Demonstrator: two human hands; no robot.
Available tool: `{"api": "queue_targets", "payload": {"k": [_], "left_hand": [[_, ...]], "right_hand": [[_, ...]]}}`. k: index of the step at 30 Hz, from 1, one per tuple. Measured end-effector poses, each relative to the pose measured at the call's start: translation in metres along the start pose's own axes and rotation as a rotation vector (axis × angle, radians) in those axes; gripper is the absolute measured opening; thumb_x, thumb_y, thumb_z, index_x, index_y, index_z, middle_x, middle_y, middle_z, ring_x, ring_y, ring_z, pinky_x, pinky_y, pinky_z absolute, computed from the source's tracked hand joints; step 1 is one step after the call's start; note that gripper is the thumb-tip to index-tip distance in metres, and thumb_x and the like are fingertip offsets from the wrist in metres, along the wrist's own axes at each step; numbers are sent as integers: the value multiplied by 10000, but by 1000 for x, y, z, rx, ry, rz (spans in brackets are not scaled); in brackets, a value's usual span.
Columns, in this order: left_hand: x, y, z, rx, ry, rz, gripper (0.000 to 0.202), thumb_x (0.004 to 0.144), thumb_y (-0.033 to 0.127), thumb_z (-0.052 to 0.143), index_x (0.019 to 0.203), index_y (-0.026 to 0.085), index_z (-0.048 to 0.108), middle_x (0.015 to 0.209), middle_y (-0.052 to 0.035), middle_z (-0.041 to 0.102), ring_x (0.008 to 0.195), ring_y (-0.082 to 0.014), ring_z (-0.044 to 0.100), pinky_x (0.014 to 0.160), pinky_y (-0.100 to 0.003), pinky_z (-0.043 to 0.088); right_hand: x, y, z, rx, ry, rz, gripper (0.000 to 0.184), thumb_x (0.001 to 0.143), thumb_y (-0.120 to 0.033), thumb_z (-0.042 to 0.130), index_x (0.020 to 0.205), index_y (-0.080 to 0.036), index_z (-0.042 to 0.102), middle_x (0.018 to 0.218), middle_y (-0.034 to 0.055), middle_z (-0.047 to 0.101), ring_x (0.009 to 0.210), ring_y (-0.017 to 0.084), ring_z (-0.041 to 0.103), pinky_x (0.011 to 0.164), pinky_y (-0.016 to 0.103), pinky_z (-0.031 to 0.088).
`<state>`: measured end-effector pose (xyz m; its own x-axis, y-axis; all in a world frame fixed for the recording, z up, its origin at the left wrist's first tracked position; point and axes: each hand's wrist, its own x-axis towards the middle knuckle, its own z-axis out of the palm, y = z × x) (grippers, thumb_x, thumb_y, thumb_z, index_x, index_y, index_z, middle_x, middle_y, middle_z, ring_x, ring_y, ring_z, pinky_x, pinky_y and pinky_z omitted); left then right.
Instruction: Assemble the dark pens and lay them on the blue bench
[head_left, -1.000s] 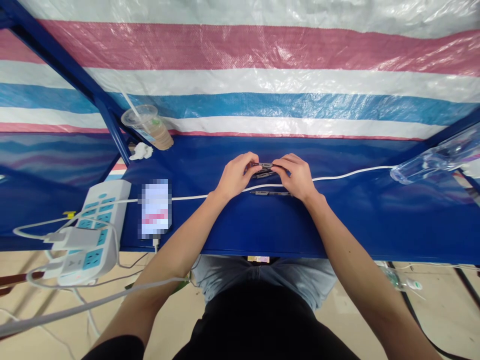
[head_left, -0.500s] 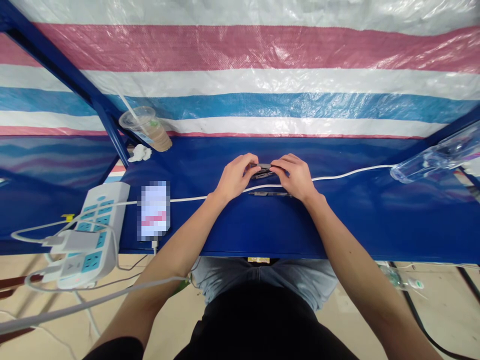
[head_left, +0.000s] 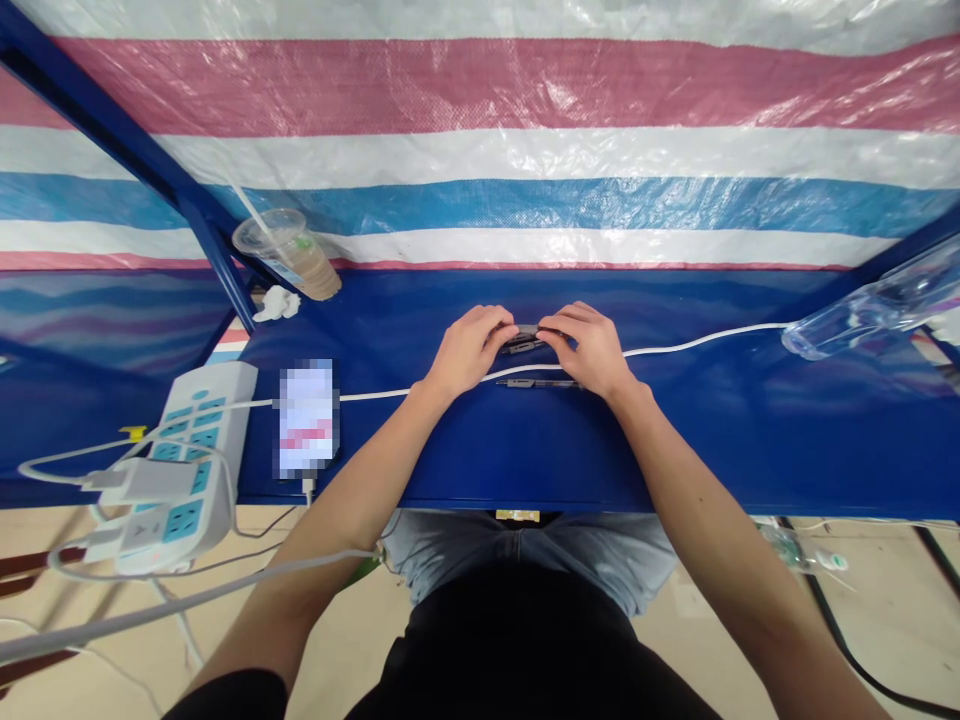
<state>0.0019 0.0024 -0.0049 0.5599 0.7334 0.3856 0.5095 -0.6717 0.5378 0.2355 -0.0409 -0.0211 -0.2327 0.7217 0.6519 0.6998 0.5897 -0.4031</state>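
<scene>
Your fingers cover most of the small dark object (head_left: pixel 526 338) held between your left hand (head_left: pixel 471 350) and right hand (head_left: pixel 585 350); its type is too small to tell. At 8 o'clock, the phone's (head_left: pixel 307 420) screen is blurred. At 3 o'clock, the picture's right edge cuts off the clear plastic bottle (head_left: pixel 870 315)

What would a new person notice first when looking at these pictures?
A large striped tarp in pink, white and blue fills the top of the view, behind a bright blue table. At the table's centre, the left hand and the right hand meet at a small dark object. At the lower left, a white power strip with teal sockets stands out, with plugs and cables attached.
</scene>
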Motion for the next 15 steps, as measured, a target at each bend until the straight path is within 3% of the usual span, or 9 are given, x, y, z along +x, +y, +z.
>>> {"api": "queue_targets", "payload": {"k": [3, 9, 15], "left_hand": [[1, 1, 0, 34, -1, -10, 443, 1146, 443, 363, 868, 208, 615, 862, -50, 671, 893, -220, 601, 845, -348, 465], [0, 2, 0, -63, 7, -7, 264, 1078, 488, 574, 1114, 233, 634, 1044, -31, 712, 881, -187, 631, 829, -311, 488], [1, 3, -1, -5, -15, -9, 414, 1137, 422, 415, 855, 205, 627, 878, -44, 694, 904, -218, 615, 845, -342, 462]], "right_hand": [[0, 0, 0, 24, -3, -9, 233, 1070, -339, 610, 991, -226, 798, 938, 78, 770, 862, 244, 661, 810, 399, 550], [-1, 2, 2, 35, 6, 10, 237, 1065, -342, 606, 991, -225, 799, 920, 81, 766, 839, 247, 648, 790, 406, 549], [-1, 0, 3, 46, -5, -7, 229, 1061, -340, 621, 981, -226, 803, 931, 77, 773, 839, 240, 654, 810, 403, 556]]}}
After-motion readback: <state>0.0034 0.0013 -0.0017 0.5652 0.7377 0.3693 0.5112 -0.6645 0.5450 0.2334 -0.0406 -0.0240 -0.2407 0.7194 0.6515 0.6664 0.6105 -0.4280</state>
